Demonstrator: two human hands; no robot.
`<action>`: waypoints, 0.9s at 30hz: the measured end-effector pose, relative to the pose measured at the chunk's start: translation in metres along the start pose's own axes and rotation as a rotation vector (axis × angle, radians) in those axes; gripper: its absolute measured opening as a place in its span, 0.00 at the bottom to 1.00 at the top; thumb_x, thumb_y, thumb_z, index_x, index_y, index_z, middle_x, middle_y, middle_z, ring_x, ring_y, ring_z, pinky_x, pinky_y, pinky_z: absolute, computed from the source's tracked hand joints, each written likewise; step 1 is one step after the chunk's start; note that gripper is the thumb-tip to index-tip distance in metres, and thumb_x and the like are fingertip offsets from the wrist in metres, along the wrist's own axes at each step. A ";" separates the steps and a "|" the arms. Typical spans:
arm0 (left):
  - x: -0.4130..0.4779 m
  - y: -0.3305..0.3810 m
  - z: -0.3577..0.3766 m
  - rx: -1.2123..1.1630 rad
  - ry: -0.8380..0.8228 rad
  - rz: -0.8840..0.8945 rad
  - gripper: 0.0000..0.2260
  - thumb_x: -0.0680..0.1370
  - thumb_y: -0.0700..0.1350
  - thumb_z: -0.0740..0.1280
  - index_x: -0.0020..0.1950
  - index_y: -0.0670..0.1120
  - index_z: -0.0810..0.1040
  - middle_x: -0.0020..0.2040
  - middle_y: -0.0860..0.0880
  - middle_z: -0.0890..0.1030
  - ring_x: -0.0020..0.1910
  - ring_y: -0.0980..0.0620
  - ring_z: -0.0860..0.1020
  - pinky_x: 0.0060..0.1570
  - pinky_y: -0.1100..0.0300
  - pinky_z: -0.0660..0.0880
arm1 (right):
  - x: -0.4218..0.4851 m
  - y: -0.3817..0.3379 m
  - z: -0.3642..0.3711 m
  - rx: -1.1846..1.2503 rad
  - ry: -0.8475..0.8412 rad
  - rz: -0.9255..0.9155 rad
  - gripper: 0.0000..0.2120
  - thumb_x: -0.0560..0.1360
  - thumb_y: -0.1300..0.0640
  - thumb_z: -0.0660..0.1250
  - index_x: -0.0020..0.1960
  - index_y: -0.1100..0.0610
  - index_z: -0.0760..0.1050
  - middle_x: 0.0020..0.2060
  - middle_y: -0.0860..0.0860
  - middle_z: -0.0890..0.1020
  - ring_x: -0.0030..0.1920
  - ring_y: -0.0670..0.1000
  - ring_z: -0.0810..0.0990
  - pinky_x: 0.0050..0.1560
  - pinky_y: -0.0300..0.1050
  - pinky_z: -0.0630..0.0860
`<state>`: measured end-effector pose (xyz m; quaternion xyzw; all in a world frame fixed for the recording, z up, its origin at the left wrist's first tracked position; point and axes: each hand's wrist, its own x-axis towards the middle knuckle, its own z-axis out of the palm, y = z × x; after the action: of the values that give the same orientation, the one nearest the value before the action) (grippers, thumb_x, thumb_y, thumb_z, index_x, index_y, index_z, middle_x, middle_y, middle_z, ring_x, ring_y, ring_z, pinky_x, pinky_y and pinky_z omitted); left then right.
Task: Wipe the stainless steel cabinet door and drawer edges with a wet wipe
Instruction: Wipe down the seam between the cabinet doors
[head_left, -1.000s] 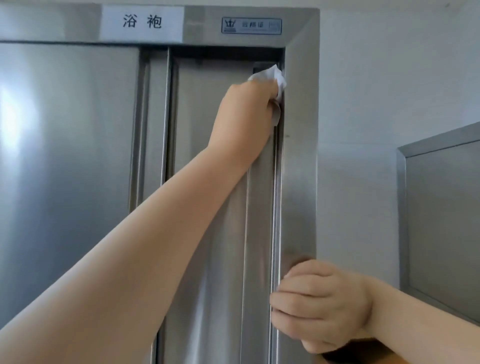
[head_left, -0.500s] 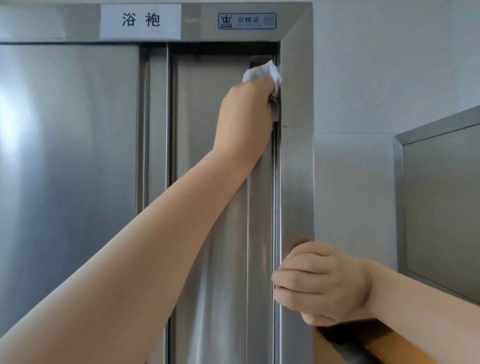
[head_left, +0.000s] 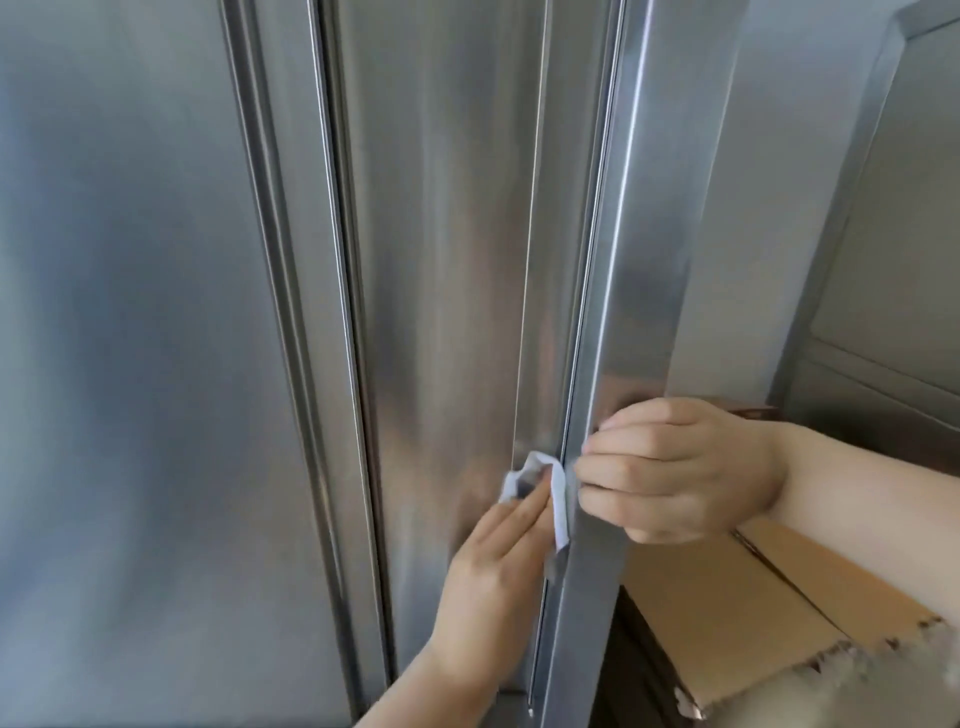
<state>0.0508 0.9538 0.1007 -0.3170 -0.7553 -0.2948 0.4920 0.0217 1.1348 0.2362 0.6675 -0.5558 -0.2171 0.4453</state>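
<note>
The stainless steel cabinet fills the view, with its narrow right door (head_left: 457, 260) beside the right frame post (head_left: 644, 234). My left hand (head_left: 498, 566) presses a white wet wipe (head_left: 550, 483) into the groove between the door's right edge and the post, low on the cabinet. My right hand (head_left: 675, 467) is curled in a loose fist, its fingertips resting on the front of the post just right of the wipe.
The wide left door (head_left: 130, 364) stands shut. A cardboard box (head_left: 769, 613) lies low at the right, behind the post. A second steel cabinet (head_left: 893, 234) stands at the far right.
My left hand has slid the wipe down the door edge from near the cabinet's top to low beside my right hand. The view has tilted downward; the label at the top is out of sight.
</note>
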 end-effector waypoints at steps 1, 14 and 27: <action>-0.024 -0.003 0.006 0.000 -0.044 -0.029 0.14 0.81 0.36 0.56 0.58 0.40 0.80 0.62 0.49 0.77 0.55 0.55 0.77 0.60 0.69 0.69 | -0.001 -0.008 0.004 0.016 -0.011 0.016 0.08 0.72 0.59 0.60 0.50 0.56 0.75 0.50 0.51 0.78 0.52 0.51 0.75 0.57 0.44 0.72; -0.169 -0.006 0.038 -0.032 -0.340 -0.366 0.25 0.54 0.22 0.76 0.48 0.38 0.84 0.49 0.45 0.84 0.46 0.51 0.83 0.45 0.64 0.79 | -0.008 -0.060 0.040 -0.042 0.028 0.228 0.10 0.68 0.62 0.62 0.48 0.54 0.73 0.50 0.49 0.75 0.52 0.50 0.72 0.70 0.44 0.60; -0.123 -0.007 0.012 -0.126 -0.086 -0.205 0.08 0.72 0.35 0.69 0.50 0.40 0.83 0.51 0.47 0.83 0.46 0.52 0.82 0.46 0.61 0.80 | 0.015 -0.097 0.015 0.007 0.063 0.581 0.08 0.71 0.65 0.62 0.48 0.58 0.75 0.46 0.56 0.82 0.52 0.54 0.75 0.67 0.48 0.68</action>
<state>0.0772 0.9349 -0.0182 -0.2809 -0.7841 -0.3767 0.4053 0.0676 1.1141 0.1502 0.4883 -0.7103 -0.0577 0.5036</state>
